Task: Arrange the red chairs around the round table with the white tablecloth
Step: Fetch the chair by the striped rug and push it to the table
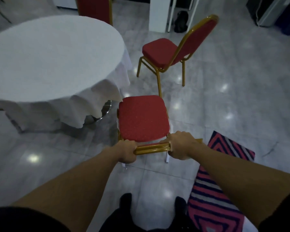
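Observation:
A red chair [143,118] with a gold frame stands right in front of me, its seat pointing away. My left hand [126,151] and my right hand [181,145] both grip the top of its backrest, one at each end. The round table with the white tablecloth [54,57] is to the left, its cloth edge close to the chair's seat. A second red chair [171,51] stands farther back on the right, its seat facing the table. The back of a third red chair [94,9] shows behind the table at the top.
A pink, grey and dark striped rug [221,186] lies on the glossy tiled floor at my right. The table's metal base [105,109] shows under the cloth. White furniture [159,14] and a dark bag [181,21] stand at the back.

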